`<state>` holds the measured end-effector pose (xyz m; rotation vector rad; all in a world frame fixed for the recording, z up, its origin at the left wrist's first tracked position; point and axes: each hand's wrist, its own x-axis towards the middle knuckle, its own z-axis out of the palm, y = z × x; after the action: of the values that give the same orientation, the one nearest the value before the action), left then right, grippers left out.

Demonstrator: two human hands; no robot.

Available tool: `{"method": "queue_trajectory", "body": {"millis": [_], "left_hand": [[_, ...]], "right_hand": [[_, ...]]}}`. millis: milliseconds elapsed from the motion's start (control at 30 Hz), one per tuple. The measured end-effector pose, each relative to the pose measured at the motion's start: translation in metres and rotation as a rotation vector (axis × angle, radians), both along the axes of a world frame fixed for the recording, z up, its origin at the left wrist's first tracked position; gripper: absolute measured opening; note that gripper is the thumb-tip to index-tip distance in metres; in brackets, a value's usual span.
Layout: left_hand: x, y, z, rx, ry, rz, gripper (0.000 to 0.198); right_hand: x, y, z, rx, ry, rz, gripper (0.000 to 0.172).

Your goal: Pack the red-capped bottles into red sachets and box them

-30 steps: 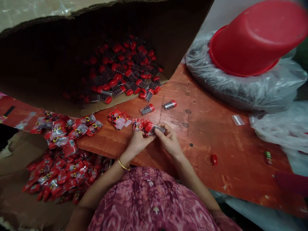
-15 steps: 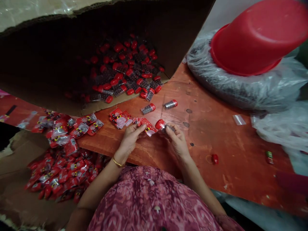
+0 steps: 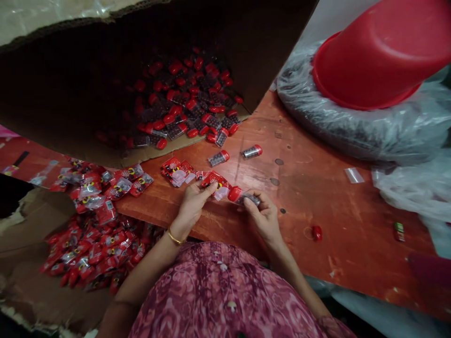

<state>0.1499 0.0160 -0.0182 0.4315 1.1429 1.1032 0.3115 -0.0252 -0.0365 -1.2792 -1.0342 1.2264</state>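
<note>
Between thumb and fingers, my left hand (image 3: 192, 204) pinches a red printed card (image 3: 215, 182) with a pale patch. My right hand (image 3: 262, 213) grips a small clear container with a red cap (image 3: 237, 194), its dark contents showing through. The capped end points left and meets or nearly meets the card's right edge. Just beyond lie two similar containers, one (image 3: 218, 158) left of the other (image 3: 252, 151). More red cards (image 3: 177, 172) lie in a small pile left of my left hand.
A cardboard box (image 3: 278, 51) on its side holds many red-capped containers. Filled red packets (image 3: 105, 185) lie at the table's left, with more (image 3: 91, 253) in a carton below. A red bucket (image 3: 366, 70) rests on a plastic-wrapped bundle (image 3: 327, 126) at right.
The container in my right hand has tilted, its capped end shifting slightly down against the card. My left hand keeps hold of the card. The whole view has shifted slightly.
</note>
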Motion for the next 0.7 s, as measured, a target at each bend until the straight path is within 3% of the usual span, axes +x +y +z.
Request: {"method": "queue_trajectory", "body": {"millis": [267,500,700], "left_hand": [[0.000,0.005,0.003,-0.019,0.057,-0.024,0.049],[-0.002,0.003,0.005,0.022,0.090,-0.077,0.041],[-0.006,0.002,0.000,0.106,0.126,-0.149,0.036]], "right_hand": [[0.002,-0.007,0.007,0.026,-0.064,0.062,0.025],[-0.003,-0.008,0.017,0.084,-0.168,0.118,0.022],[-0.002,-0.005,0.016,-0.001,-0.175,0.139,0.024]]}}
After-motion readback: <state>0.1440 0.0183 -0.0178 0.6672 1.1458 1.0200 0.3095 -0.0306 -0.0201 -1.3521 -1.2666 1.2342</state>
